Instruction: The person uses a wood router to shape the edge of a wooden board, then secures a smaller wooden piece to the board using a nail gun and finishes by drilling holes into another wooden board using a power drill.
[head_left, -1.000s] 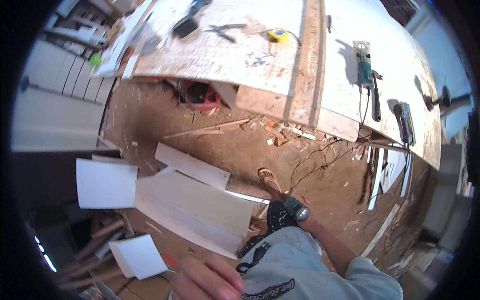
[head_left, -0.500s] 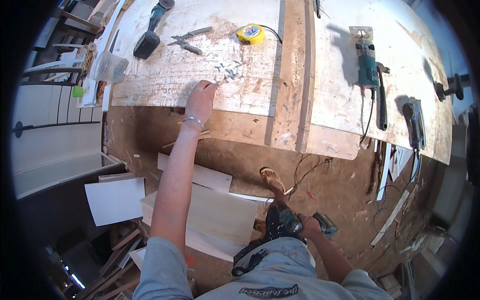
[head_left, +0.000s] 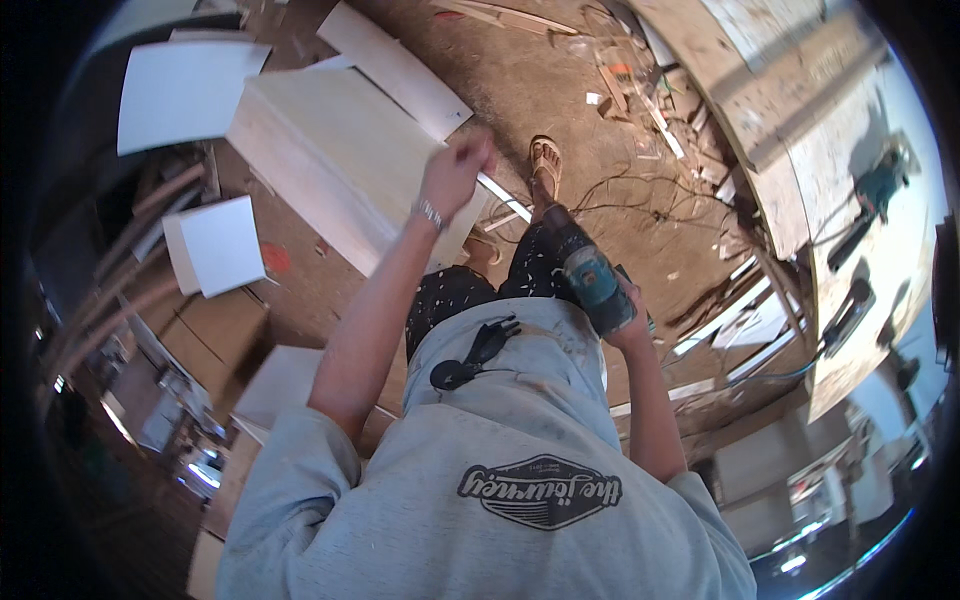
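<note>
My left hand (head_left: 460, 178), a little smeared by motion, is raised over the near right part of a pale wooden box (head_left: 320, 140). Its fingers are drawn together, and whatever is between them is too small or hidden to make out. A bracelet circles that wrist. At my right thigh, my right hand (head_left: 630, 318) is wrapped around the grip of a teal and black cordless drill (head_left: 594, 284). The drill's front end points away toward my sandalled foot.
The workbench (head_left: 785, 215) stands at the right with a teal corded power tool (head_left: 882, 182) on it. White panels (head_left: 190, 95) lie at the left. Cables (head_left: 650, 205) and wood scraps (head_left: 612, 88) litter the floor beyond my feet.
My left hand has left the small metal pieces on the bench and come back close to my body. My view has swung down and rightward. The drill stays in my right hand.
</note>
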